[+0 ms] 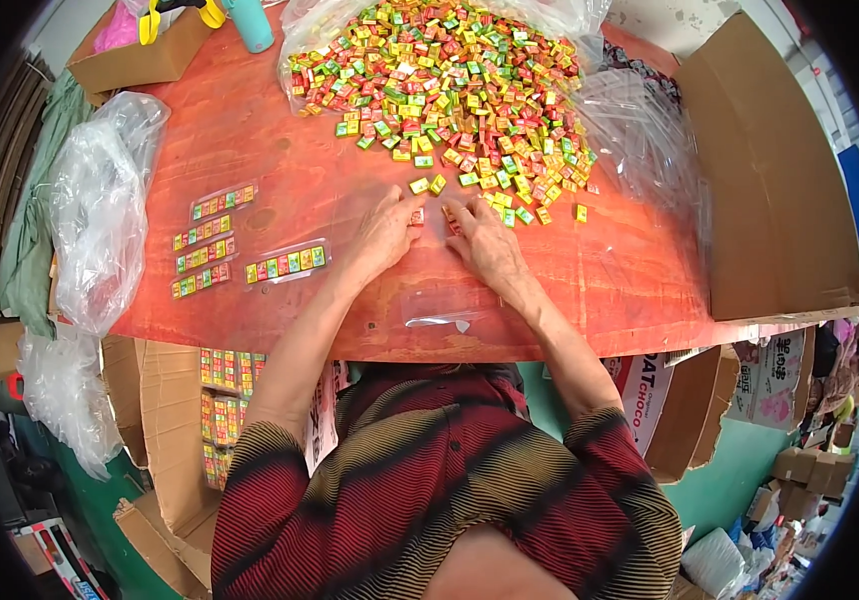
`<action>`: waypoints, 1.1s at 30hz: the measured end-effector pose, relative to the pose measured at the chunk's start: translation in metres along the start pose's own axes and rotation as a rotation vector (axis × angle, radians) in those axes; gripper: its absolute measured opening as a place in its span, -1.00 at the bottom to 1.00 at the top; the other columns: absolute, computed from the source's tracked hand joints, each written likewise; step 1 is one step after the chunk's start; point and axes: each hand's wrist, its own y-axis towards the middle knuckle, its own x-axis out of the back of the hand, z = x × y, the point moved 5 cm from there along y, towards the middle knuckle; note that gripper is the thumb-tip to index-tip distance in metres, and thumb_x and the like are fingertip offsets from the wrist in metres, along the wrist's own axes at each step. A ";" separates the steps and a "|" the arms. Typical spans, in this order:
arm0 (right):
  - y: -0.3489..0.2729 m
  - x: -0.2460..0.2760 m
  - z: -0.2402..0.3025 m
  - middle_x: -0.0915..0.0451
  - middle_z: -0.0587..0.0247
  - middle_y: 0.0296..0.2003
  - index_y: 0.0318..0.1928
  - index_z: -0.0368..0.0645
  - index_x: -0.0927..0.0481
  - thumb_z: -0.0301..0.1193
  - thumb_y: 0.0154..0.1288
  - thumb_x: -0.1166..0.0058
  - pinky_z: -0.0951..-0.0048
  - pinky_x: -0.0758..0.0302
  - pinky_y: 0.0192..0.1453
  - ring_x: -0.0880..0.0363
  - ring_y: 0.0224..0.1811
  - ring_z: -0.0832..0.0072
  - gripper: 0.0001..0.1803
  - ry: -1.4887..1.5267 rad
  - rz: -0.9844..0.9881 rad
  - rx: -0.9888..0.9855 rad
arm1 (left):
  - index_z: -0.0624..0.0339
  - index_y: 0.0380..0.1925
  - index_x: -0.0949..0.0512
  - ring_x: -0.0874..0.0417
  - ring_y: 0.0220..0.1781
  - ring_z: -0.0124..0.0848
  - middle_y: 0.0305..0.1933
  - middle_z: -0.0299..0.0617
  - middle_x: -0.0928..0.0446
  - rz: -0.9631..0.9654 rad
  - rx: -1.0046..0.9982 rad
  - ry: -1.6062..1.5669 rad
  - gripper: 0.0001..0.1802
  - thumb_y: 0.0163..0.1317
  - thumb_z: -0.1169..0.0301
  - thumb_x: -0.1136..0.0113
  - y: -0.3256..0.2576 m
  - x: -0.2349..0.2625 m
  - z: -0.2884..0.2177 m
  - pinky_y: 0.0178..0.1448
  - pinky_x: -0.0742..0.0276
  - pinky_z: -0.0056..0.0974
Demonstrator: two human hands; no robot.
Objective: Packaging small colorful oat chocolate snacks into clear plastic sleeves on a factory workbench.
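Note:
My left hand [388, 232] is closed with a small red box [417, 217] at its fingertips. Facing it across a short gap, my right hand [490, 243] pinches another small reddish box [452, 220], partly hidden by the fingers. Just beyond both hands spreads a large pile of small red, yellow and green boxes [460, 85], with a few loose yellow ones [428, 185] at its near edge. A clear plastic tray [440, 310] lies on the red table [340, 335] close to its front edge. Left of my left hand sits a clear tray filled with a row of boxes [288, 263].
Several more filled trays [204, 232] lie farther left. Clear plastic bags [105, 200] hang over the left edge; more clear plastic [640, 130] lies right of the pile. A tall cardboard box [775, 180] stands at right. Below the table, an open carton [172, 420] holds filled trays.

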 end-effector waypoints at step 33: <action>-0.016 0.029 -0.043 -0.44 0.04 -0.32 -0.10 -0.09 -0.46 -0.42 0.05 -0.09 0.17 -0.46 -0.30 -0.48 -0.25 0.10 -0.66 -0.245 -0.067 -0.331 | 0.04 -0.11 -0.50 -0.49 -0.14 -0.10 -0.15 -0.09 -0.34 0.006 -0.073 0.053 -0.55 -0.10 0.29 -0.30 0.001 -0.025 -0.030 -0.11 -0.42 -0.11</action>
